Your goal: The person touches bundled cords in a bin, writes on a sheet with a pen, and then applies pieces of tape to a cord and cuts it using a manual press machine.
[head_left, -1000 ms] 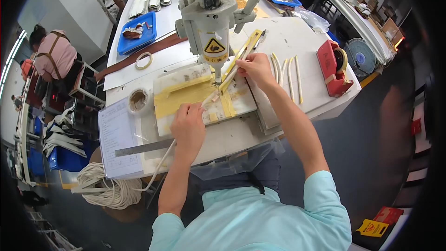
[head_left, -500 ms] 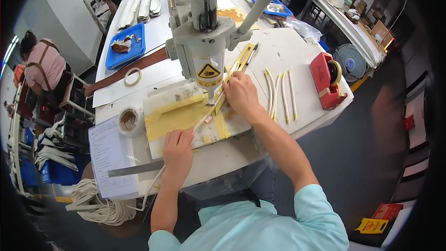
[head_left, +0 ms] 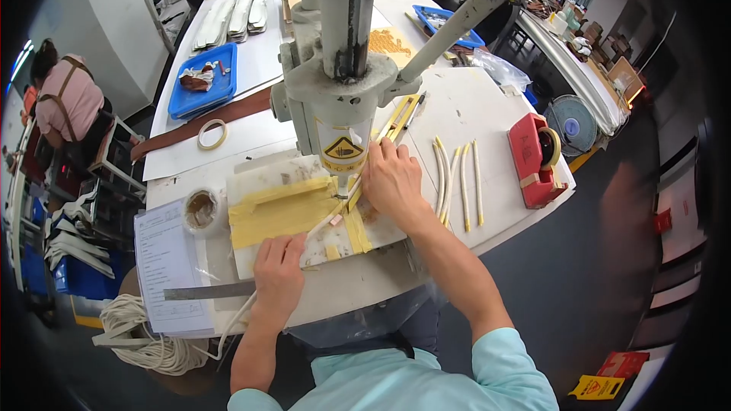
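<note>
Cord (head_left: 320, 226), through left grip (head_left: 279, 269), near press (head_left: 335, 103)

Bright, even light is filling the white worktop (head_left: 461, 103), while the dark floor (head_left: 548, 297) is lying dimmer and carrying a hazy reddish sheen. Strip lights (head_left: 21, 61) are glowing at the far left, and the clear plastic bag (head_left: 499, 68) is catching small glints. The right hand (head_left: 394, 183) is showing fairly crisply; distant things are looking softer. The wide lens is bowing lines outward, and black vignetting is swallowing the corners.
</note>
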`<state>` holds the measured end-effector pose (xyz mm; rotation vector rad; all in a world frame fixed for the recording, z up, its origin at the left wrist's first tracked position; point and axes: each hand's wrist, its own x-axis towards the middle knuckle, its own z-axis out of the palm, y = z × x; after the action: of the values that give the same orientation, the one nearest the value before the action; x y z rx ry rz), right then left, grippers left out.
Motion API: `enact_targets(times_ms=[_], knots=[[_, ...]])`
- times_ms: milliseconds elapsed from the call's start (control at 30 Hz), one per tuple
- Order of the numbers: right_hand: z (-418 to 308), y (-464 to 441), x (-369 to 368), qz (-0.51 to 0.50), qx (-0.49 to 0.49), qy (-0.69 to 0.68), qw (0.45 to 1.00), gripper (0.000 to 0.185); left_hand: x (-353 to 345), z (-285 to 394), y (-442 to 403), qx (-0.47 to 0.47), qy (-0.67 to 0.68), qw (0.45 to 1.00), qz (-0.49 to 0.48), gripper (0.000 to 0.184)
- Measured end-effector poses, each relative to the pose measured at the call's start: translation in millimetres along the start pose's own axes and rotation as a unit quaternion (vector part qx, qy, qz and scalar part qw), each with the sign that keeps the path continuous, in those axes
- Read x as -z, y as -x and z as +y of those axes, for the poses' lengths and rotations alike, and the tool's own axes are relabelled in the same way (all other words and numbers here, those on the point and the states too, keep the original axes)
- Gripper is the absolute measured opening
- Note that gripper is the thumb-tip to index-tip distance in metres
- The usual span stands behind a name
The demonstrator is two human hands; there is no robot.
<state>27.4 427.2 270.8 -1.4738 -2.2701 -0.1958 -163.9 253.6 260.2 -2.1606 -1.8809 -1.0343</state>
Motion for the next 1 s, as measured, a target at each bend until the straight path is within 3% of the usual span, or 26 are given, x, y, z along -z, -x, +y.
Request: enact_targets(times_ms=[100,433,633,1000], knots=[[1.9,0.8,-4.0,0.039,0.02,0.003,0.999,0.036,2.2,1.7,-3.6,-0.009,-0.006,1.0,-0.009,0.035],[1.9,-1.2,-4.8,0.016,0.002,-0.009,1.0,0.041,7.4,2.1,-11.7,-0.049,-0.017,0.997,-0.049,0.045],[0.1,-3.8,-3.8,0.003,-0.044,-0.034,0.998,0.037,9.0,5.0,-13.7,-0.054,-0.012,0.996,-0.075,0.044],[4.6,-2.1,-6.6,-0.012,-0.044,-0.043,0.998,0.038,8.3,4.4,-16.3,-0.042,0.036,0.994,-0.093,0.039]])
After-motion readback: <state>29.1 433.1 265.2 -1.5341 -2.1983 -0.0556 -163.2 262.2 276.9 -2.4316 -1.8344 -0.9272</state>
